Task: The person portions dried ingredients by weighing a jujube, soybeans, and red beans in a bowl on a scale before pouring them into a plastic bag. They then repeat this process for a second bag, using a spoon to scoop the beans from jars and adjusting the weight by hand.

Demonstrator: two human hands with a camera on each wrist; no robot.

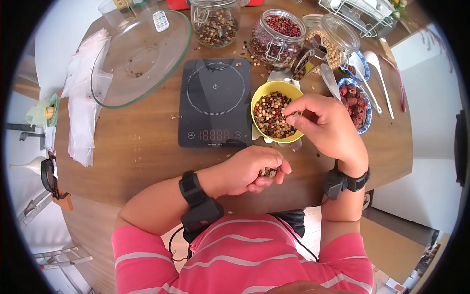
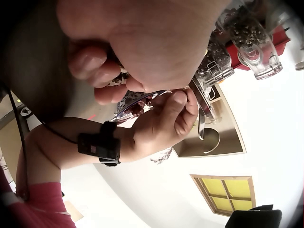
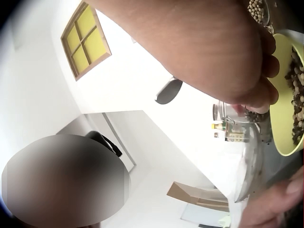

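Observation:
A yellow bowl (image 1: 254,115) of mixed peppercorns (image 1: 270,115) stands at the right front of a black electric hob (image 1: 215,103). Above its right side is my right hand (image 1: 330,120), thumb and forefinger pinched on a small dark bit at the fingertips. My left hand (image 1: 252,169), below and left of the bowl, is curled round a small heap of brown husks and bits (image 1: 269,171). In the left wrist view, dark bits (image 2: 121,78) show among the left fingers. The right wrist view shows the right fingertips close by the bowl's rim (image 3: 280,114).
Behind the bowl stand glass jars of peppercorns (image 1: 279,46) and pale seeds (image 1: 318,41), beside a metal grater (image 1: 309,59). To its right are a patterned dish of dark red dried fruit (image 1: 353,103) and white spoons (image 1: 379,73). A glass lid (image 1: 142,59) and plastic bags (image 1: 81,120) lie left.

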